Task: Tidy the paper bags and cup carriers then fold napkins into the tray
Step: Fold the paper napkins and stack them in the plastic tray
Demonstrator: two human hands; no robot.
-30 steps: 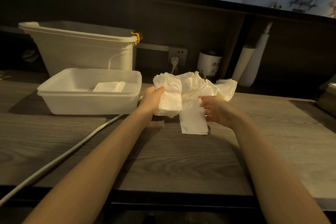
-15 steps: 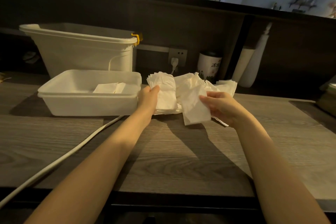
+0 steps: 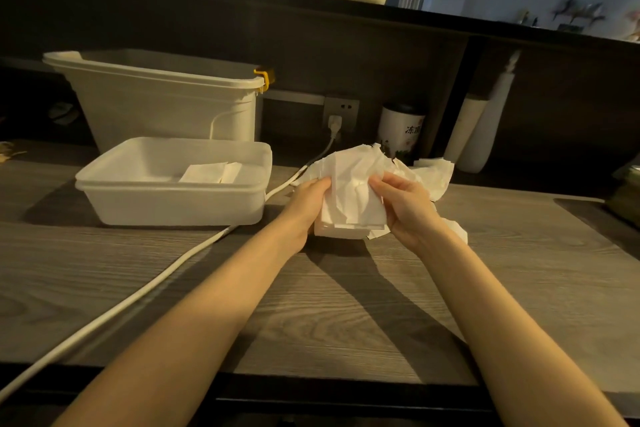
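Observation:
A stack of white napkins (image 3: 349,204) stands on edge on the wooden counter between both hands. My left hand (image 3: 306,201) grips its left side. My right hand (image 3: 405,204) holds a crumpled napkin against the stack's right face. More loose napkins (image 3: 433,172) lie behind the hands. The white plastic tray (image 3: 173,204) sits to the left with folded napkins (image 3: 211,173) lying inside it.
A tall white bin (image 3: 166,104) stands behind the tray. A white cable (image 3: 114,312) runs from the wall socket (image 3: 341,111) across the counter to the front left. A printed canister (image 3: 401,130) and white rolls (image 3: 481,135) stand at the back wall.
My right hand lifted a single napkin off the counter and brought it left against the stack. My left hand pulled the stack nearer and set it on edge.

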